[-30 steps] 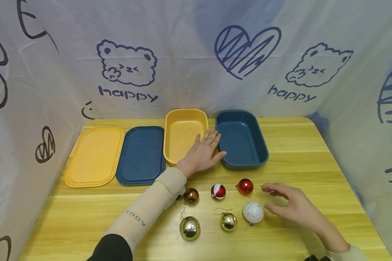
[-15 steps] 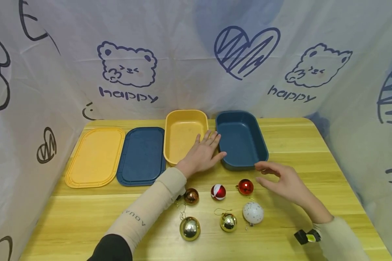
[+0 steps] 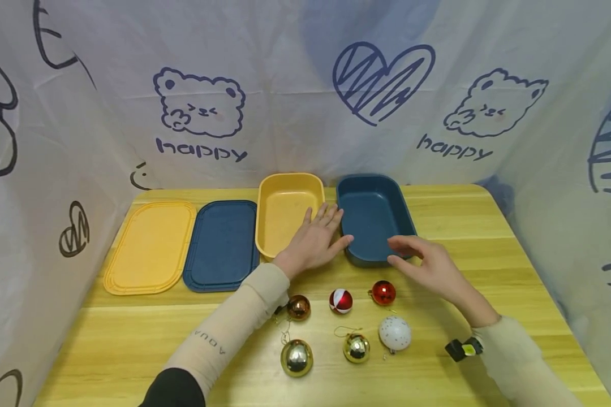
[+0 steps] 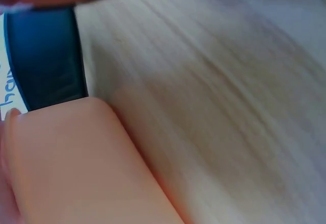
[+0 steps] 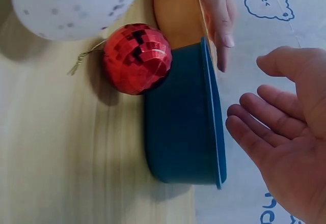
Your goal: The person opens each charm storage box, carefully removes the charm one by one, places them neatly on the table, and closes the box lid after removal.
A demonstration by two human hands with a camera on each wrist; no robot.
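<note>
Right hand (image 3: 431,267) and left hand (image 3: 313,240), both with grip apart, should probably guide the blue box (image 3: 373,220) gently, without tilting.

Pale cloth walls (image 3: 290,124), blue bear drawings (image 3: 201,103), hatched heart (image 3: 384,82), yellowish wood-grain table (image 3: 468,220)

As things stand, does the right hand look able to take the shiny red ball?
Most likely yes. The right hand holds nothing, and nothing seems to lie between it and the shiny red ball. The white speckled ball sits close by, but does not appear to block the way.
</note>
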